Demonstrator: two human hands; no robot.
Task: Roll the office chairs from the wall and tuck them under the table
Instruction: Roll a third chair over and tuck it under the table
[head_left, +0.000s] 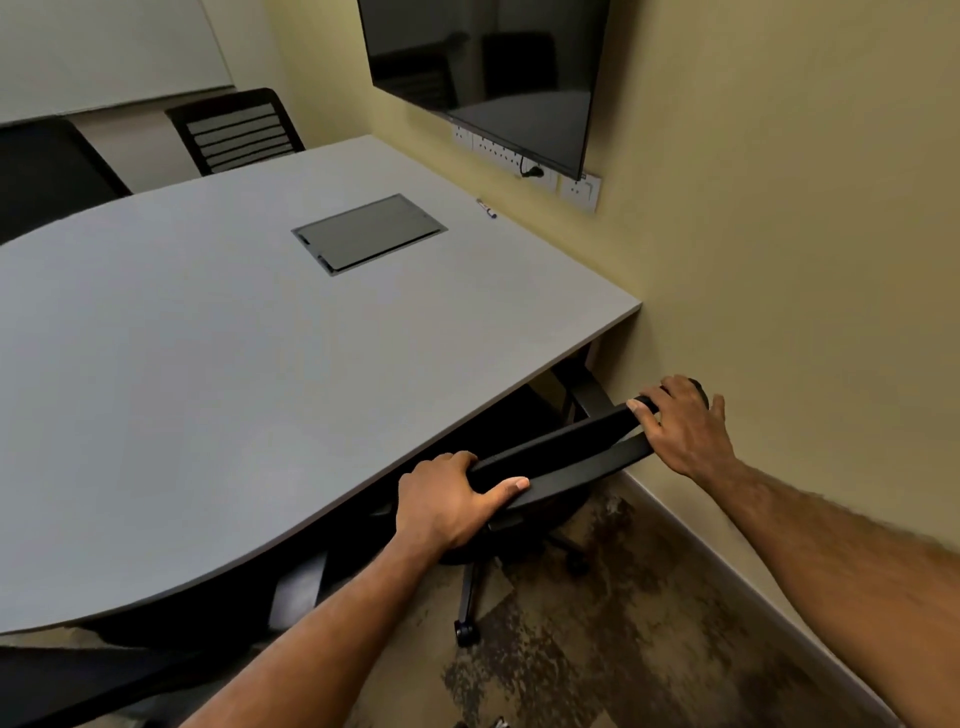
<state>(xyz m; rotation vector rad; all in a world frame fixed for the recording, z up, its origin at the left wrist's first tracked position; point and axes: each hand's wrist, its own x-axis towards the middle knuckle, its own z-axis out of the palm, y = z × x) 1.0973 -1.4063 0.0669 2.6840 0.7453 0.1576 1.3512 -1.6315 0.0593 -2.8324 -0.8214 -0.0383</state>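
A black office chair (566, 449) stands at the near right corner of the grey table (218, 374), its seat under the tabletop and its backrest top just outside the table edge. My left hand (452, 501) grips the left end of the backrest top, thumb over the rim. My right hand (680, 426) grips the right end, close to the yellow wall. The chair's wheeled base (467, 618) shows on the carpet below.
Two more black chairs (236, 130) stand at the table's far side, one (47, 171) at far left. Another dark chair (78, 680) sits at the bottom left. A wall-mounted TV (488, 67), a socket strip (540, 174), a marker (487, 207) and a cable hatch (369, 233) are present.
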